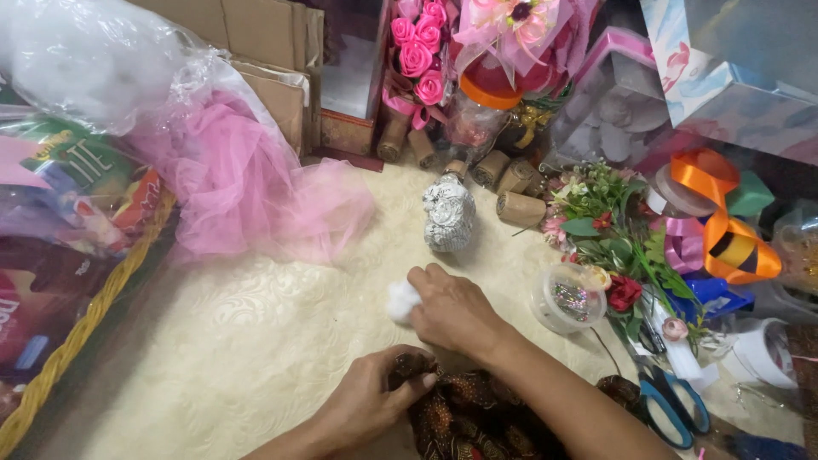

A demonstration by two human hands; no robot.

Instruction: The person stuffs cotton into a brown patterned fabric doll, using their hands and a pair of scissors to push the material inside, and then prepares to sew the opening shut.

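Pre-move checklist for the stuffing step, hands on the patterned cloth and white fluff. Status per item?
1. Left hand grips the dark brown patterned cloth at its edge: ok.
2. Right hand holds the white tuft of stuffing: ok, fingers closed on it.
3. Cloth opening visible and wide enough: cannot tell, hidden under the hands.
4. Cream embossed tablecloth bare ahead of the hands: ok.
5. Blue-handled scissors apart from the right forearm: ok, but near.
6. Clear round plastic tub of beads has its lid on: cannot tell.
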